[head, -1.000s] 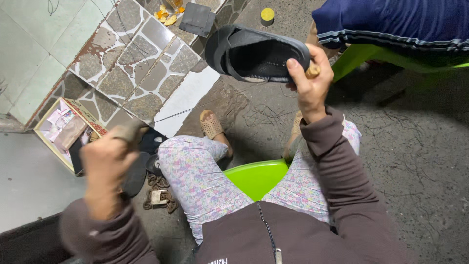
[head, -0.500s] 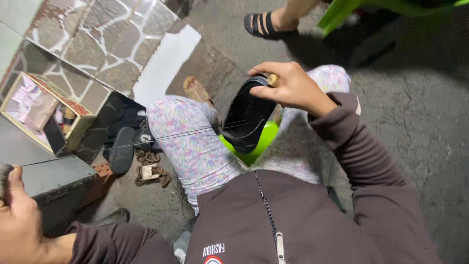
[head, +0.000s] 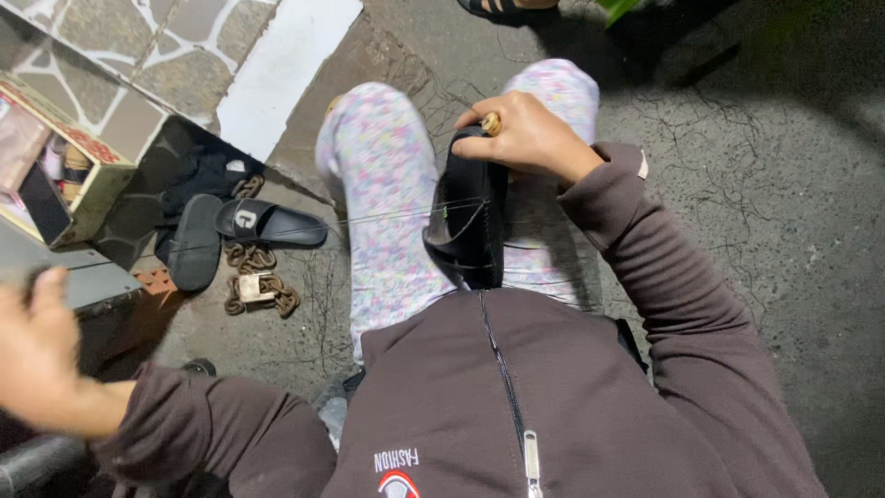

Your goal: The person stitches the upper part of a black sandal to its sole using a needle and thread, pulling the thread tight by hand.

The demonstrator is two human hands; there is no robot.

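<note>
**Black sandal held on the lap, thread stretched out to the left**

The person is sitting over a grey concrete ground (head: 756,231), legs in pale flowered trousers (head: 387,194) running up the picture and a brown zipped jacket (head: 516,397) filling the lower part. At the ground's upper left edge a stone-patterned paving (head: 138,37) is meeting it, and a cardboard box (head: 83,175) is standing at the left edge.

The black sandal (head: 470,221) is resting on the lap between the thighs, its long axis running roughly up and down the picture, toe end toward the knees. The right hand (head: 525,138) is grasping its upper end, fingers curled over the top, so this hand is the one on the sandal. A thin thread (head: 369,217) is running from the sandal's side leftward across the left thigh, pulled straight.

The left hand (head: 37,350) is far off at the lower left, well apart from the sandal and blurred; I cannot tell whether it is clenched or loose, nor whether it has the thread's end.

On the ground left of the legs, two more black sandals (head: 258,226) are lying near a small brown strappy pair (head: 258,290).
</note>
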